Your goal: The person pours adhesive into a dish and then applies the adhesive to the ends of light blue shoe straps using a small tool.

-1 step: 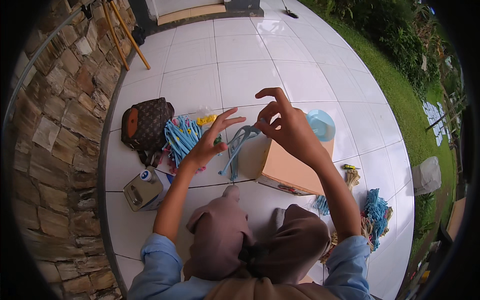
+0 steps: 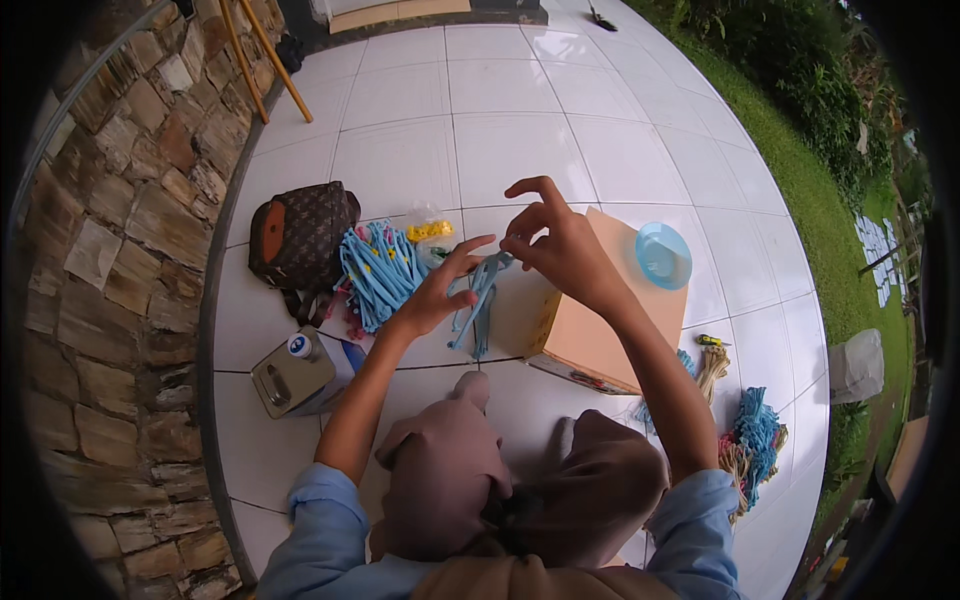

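Light blue cords [image 2: 478, 305] hang in front of me, their lower ends dangling above the tiles. At their top, my right hand [image 2: 558, 250] pinches them between thumb and fingertips, the index finger raised and bent. On the other side my left hand [image 2: 437, 298] is open, thumb and fingers spread beside the cords. Whether its fingertips touch them I cannot tell. A closed cardboard box [image 2: 590, 325] stands below my right hand, with a light blue plastic bowl [image 2: 663, 256] on its top. Left of the hands lies a heap of similar light blue cord pieces [image 2: 380, 275].
A brown patterned backpack [image 2: 305, 235] and a metal can [image 2: 295, 380] with a white cap stand at left. Yellow pieces in a clear bag [image 2: 430, 229] lie beyond the heap. Bundles of blue and beige cord [image 2: 755, 430] and a yellow-black tool [image 2: 712, 341] lie at right.
My fingertips have drawn slightly closer together around the cords, and the hanging ends have swung a little. The view has shifted slightly, so the surroundings sit differently in the picture.
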`<state>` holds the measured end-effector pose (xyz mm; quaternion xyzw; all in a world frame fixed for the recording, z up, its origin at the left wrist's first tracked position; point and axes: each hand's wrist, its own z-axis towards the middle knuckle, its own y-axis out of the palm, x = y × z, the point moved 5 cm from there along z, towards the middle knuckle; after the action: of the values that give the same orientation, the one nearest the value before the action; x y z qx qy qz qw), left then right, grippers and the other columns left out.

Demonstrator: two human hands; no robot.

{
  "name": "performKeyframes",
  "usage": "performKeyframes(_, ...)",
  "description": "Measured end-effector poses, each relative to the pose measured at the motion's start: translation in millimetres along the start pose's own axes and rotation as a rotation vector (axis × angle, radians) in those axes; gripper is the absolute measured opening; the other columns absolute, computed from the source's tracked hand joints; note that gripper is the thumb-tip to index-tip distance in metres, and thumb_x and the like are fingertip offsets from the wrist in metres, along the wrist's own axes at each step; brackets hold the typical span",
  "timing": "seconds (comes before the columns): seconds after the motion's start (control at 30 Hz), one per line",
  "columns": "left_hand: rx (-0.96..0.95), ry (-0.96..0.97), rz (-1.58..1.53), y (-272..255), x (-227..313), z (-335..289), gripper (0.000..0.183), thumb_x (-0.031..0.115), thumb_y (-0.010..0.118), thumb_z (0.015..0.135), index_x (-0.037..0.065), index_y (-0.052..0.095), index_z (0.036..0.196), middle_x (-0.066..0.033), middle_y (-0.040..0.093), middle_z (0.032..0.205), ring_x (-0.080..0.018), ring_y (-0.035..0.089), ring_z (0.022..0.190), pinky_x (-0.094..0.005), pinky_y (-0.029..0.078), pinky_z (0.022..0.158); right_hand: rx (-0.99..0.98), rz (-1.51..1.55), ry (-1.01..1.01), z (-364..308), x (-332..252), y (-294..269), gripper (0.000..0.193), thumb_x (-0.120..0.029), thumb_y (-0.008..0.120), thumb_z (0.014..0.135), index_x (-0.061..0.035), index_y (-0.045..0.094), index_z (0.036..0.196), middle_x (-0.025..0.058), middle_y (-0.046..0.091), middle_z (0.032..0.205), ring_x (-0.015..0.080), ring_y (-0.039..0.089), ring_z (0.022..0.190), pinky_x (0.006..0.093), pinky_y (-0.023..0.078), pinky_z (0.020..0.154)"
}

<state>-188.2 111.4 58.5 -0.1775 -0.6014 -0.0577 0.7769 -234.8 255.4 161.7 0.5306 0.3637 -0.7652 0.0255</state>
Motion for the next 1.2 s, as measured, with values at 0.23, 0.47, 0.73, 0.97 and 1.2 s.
performKeyframes(0.23,0.312,-0.476,-0.665,39.5,-183.1,-42.8,0.064,0.057,0.030,0.094,0.009,0.029,0.136,-0.0078,0.053,0.088,-0.0146,0.053,0.070,-0.0279,0.045,0.065,0.356,0.165,0.608,45.4,206.2,142.8,0.046,-0.014,0.064,0.080,-0.0015,0.041,0.119,0.0147,0.064,0.089,0.0229,0.062,0.070,0.0326,0.049,0.064)
performKeyframes(0.47,0.393,-0.711,-0.322,53.5,-295.0,-41.4,0.063,0.054,0.027,0.095,0.003,0.037,0.130,-0.0189,0.050,0.109,-0.0245,0.053,0.092,-0.0350,0.045,0.078,0.573,0.455,1.165,-48.1,277.3,236.7,0.049,-0.006,0.049,0.085,-0.0016,0.029,0.130,0.0208,0.057,0.110,0.0287,0.061,0.092,0.0370,0.047,0.082)
performKeyframes(0.73,0.517,-0.687,-0.228,105.1,-319.3,-29.7,0.085,0.060,0.029,0.092,-0.011,0.023,0.137,-0.0287,0.020,0.143,-0.0338,0.024,0.134,-0.0355,0.022,0.108,0.539,0.290,0.961,-77.1,321.9,236.1,0.059,0.002,0.039,0.083,-0.0060,0.021,0.138,0.0186,0.046,0.133,0.0333,0.048,0.120,0.0375,0.038,0.097)
performKeyframes(0.97,0.460,-0.621,-0.230,67.2,-286.6,-34.1,0.082,0.056,0.032,0.093,-0.012,0.020,0.138,-0.0286,0.027,0.142,-0.0342,0.025,0.135,-0.0358,0.021,0.109,0.525,0.346,0.881,-55.1,287.0,227.7,0.062,0.000,0.040,0.082,-0.0038,0.018,0.140,0.0233,0.033,0.141,0.0367,0.036,0.129,0.0379,0.032,0.102)
performKeyframes(1.2,0.569,-0.208,-0.212,14.1,-81.2,46.2,0.056,0.040,0.034,0.098,-0.002,0.033,0.135,-0.0201,0.038,0.134,-0.0271,0.036,0.127,-0.0348,0.026,0.106,0.698,0.942,0.567,-2.2,145.0,109.9,0.050,-0.004,0.043,0.087,-0.0027,0.026,0.134,0.0172,0.042,0.126,0.0228,0.054,0.104,0.0360,0.044,0.091)
